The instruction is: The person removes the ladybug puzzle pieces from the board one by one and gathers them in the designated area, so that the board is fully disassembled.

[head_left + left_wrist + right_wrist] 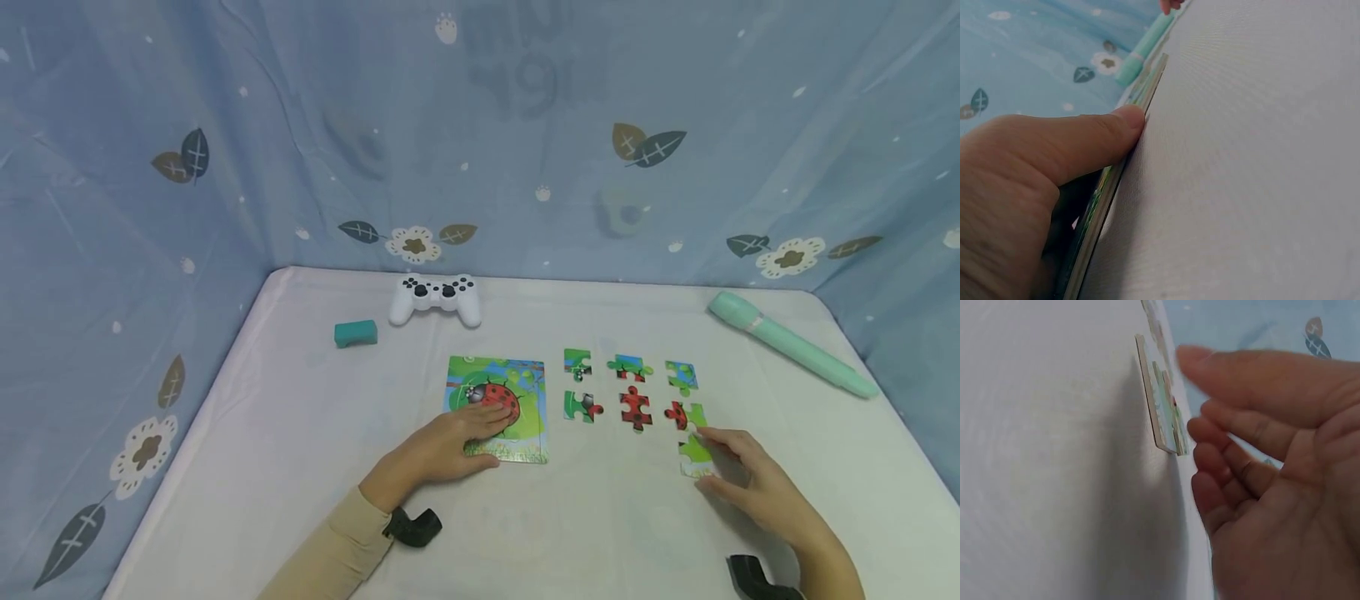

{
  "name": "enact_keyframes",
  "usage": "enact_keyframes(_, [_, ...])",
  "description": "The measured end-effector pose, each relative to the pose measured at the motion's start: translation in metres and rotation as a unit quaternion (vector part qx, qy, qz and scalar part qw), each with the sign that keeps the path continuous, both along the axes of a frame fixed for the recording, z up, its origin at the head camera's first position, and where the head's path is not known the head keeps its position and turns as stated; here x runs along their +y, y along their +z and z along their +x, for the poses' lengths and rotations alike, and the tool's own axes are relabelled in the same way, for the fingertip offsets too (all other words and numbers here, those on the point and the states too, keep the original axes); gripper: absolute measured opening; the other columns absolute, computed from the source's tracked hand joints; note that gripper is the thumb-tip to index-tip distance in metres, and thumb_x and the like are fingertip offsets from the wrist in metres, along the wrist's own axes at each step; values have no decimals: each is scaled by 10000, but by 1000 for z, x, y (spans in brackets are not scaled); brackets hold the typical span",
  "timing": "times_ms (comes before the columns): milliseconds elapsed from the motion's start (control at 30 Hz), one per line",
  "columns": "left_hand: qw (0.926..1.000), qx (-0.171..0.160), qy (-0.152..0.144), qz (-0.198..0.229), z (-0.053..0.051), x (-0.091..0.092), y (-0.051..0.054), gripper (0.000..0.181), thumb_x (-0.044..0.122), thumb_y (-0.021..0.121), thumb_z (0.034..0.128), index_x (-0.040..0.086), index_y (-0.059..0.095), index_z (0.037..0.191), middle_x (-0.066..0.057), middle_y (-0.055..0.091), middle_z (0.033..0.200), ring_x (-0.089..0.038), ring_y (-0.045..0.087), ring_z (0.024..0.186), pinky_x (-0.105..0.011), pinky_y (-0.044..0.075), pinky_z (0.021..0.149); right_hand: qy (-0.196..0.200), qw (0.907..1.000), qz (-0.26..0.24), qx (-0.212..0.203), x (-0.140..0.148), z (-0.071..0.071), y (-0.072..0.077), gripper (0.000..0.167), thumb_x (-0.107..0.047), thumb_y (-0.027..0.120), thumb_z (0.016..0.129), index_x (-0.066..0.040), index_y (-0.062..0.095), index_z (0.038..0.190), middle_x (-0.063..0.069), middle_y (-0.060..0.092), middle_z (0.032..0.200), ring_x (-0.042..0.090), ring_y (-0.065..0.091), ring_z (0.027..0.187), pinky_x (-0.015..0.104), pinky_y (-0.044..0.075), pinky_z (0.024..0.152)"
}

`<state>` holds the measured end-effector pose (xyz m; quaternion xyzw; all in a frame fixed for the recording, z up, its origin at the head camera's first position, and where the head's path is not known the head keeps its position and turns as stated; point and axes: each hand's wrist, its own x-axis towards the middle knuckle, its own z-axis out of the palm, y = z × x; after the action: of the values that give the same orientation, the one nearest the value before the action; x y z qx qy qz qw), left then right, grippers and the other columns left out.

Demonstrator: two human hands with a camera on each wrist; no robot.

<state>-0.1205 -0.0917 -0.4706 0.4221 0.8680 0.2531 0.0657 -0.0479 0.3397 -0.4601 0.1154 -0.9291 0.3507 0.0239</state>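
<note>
My left hand (453, 442) rests on a square ladybug puzzle board (528, 450), its fingers lying straight across the picture. In the left wrist view, the thumb (1097, 134) touches the board's near edge; the other fingers are hidden there. To the right of the board lie several loose puzzle pieces (636, 408) in rows. My right hand (757, 483) is beside the green bottom-right piece (696, 458), thumb and fingers apart. The right wrist view shows loosely bent fingers (1213, 459) with nothing held, close to the pieces (1163, 406); whether a fingertip touches one I cannot tell.
Behind the board lie a white game controller (435, 300) and a small teal block (356, 333). A mint-green microphone-shaped object (795, 346) lies at the back right. A blue patterned cloth (525, 167) hangs behind and beside the white table (540, 533).
</note>
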Motion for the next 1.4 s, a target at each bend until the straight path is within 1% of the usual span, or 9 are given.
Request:
enact_keyframes(167, [10000, -76, 2, -53, 1, 0, 2, 613, 381, 646, 888, 120, 457, 1409, -14, 403, 1486, -168, 346, 1395, -358, 310, 1159, 246, 9990, -342, 164, -8, 0, 4, 604, -34, 768, 757, -20, 503, 1301, -123, 499, 1220, -198, 365, 1118, -45, 268, 890])
enact_keyframes(333, [9998, -54, 149, 75, 1, -5, 4, 618, 374, 662, 875, 109, 473, 1401, -7, 411, 1485, -228, 320, 1409, -406, 304, 1159, 521, 9973, -520, 66, -32, -7, 11, 595, -72, 758, 785, -44, 501, 1321, 7, 540, 1263, -154, 391, 1159, -31, 291, 927])
enact_keyframes(400, [9996, -7, 266, 123, 0, -10, 3, 620, 372, 669, 869, 101, 482, 1394, -7, 419, 1481, -240, 328, 1405, -416, 312, 1154, 764, 9954, -569, 76, -43, -13, 11, 598, -76, 756, 790, -43, 497, 1328, 94, 545, 1266, -127, 410, 1173, -19, 305, 944])
enact_keyframes(533, [9985, 92, 520, 144, 0, -22, 0, 627, 377, 672, 862, 88, 489, 1388, -30, 435, 1471, -244, 362, 1388, -414, 339, 1139, 1156, 9920, -503, -6, -69, -24, 12, 584, -128, 751, 807, -66, 501, 1332, 77, 556, 1279, -54, 448, 1178, 26, 349, 953])
enact_keyframes(700, [9977, 291, 583, 167, 3, -34, -3, 622, 376, 676, 857, 53, 511, 1363, -55, 457, 1451, -236, 391, 1369, -415, 301, 1157, 1321, 9905, -219, -301, -104, -36, 13, 585, -215, 753, 812, -112, 508, 1334, -5, 551, 1303, 88, 515, 1181, 235, 469, 984])
enact_keyframes(800, [9977, 372, 527, 207, 4, -36, -6, 612, 377, 667, 866, 37, 518, 1352, -57, 462, 1446, -216, 401, 1363, -416, 273, 1169, 1498, 9876, -196, -423, -128, -44, 14, 589, -218, 752, 813, -105, 505, 1335, -7, 543, 1308, 183, 539, 1182, 380, 491, 983])
enact_keyframes(1033, [9976, 126, 560, 389, 4, -33, -9, 588, 390, 656, 874, 36, 540, 1330, -35, 471, 1438, -195, 415, 1352, -409, 270, 1165, 2191, 9747, -3, -442, -182, -60, 13, 559, -217, 725, 835, -27, 512, 1316, 75, 549, 1272, 225, 529, 1174, 457, 470, 995])
enact_keyframes(1233, [9975, 51, 545, 449, 4, -32, -9, 590, 402, 652, 875, 48, 540, 1333, -26, 468, 1441, -192, 415, 1351, -412, 264, 1165, 2081, 9756, 389, -580, -209, -60, 10, 487, -194, 732, 821, -26, 569, 1249, 71, 527, 1171, 196, 510, 1082, 430, 492, 932])
enact_keyframes(1400, [9975, 73, 577, 403, 4, -35, -5, 588, 396, 661, 869, 50, 543, 1329, -28, 467, 1439, -192, 416, 1349, -416, 267, 1166, 1852, 9807, 321, -544, -220, -56, 8, 464, -187, 748, 808, -45, 575, 1214, 66, 497, 1151, 215, 477, 1097, 433, 484, 927])
